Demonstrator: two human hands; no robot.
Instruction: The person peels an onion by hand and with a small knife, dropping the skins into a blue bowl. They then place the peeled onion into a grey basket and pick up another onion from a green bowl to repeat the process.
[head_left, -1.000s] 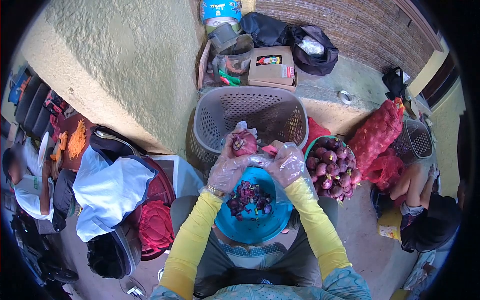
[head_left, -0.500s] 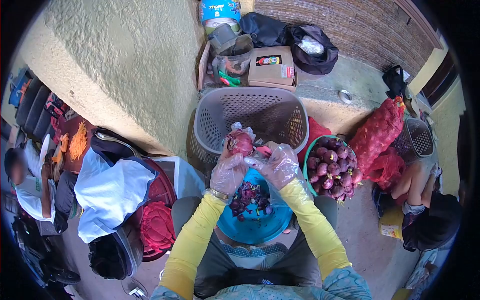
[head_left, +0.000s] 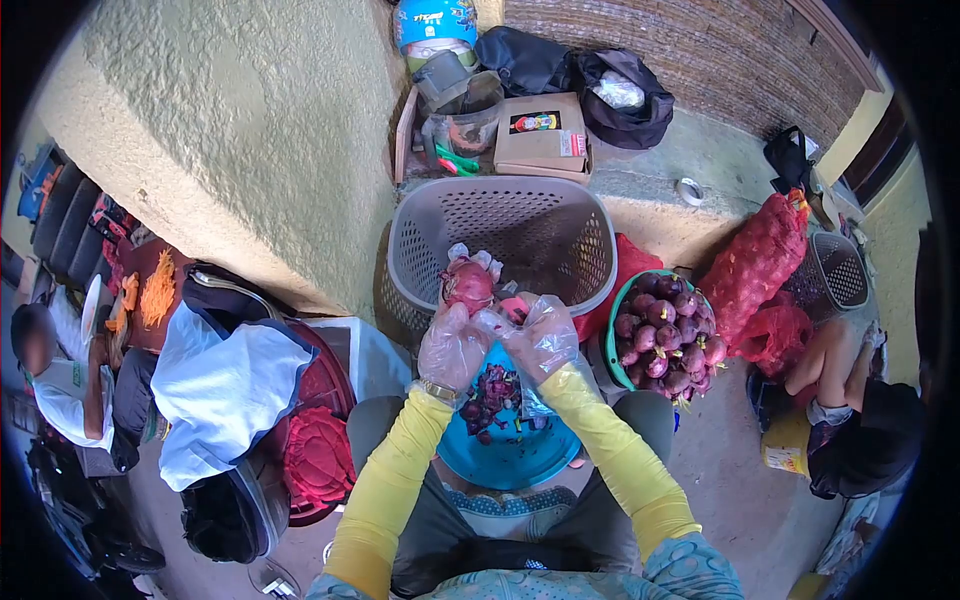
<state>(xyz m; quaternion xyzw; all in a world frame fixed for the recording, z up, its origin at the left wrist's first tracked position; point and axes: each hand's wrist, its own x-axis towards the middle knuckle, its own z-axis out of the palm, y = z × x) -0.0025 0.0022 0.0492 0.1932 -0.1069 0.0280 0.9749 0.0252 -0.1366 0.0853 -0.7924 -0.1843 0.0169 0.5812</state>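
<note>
My left hand (head_left: 450,345), in a clear plastic glove, is closed around a red onion (head_left: 468,284) held over the near rim of the grey perforated basket (head_left: 612,262). Close beside it, my gloved right hand (head_left: 541,340) is closed on a small pinkish-red object (head_left: 515,309), perhaps a handle; the rest is hidden by fingers and plastic. The two hands nearly touch. Below them, a blue basin (head_left: 505,462) between my knees holds dark purple onion skins and scraps (head_left: 487,400). A green-rimmed tub (head_left: 612,352) full of red onions (head_left: 668,340) stands right of my right hand.
A red mesh sack (head_left: 757,262) leans on the right ledge, near a seated person (head_left: 860,430). Another person (head_left: 70,385) sits far left by shredded orange food (head_left: 158,290). A cardboard box (head_left: 541,140) and blue bucket (head_left: 437,22) stand behind the basket; a white cloth (head_left: 225,380) lies left.
Both hands have shifted slightly left, and my right hand sits a little lower and closer to my left. The onion stays in my left hand, slightly turned.
</note>
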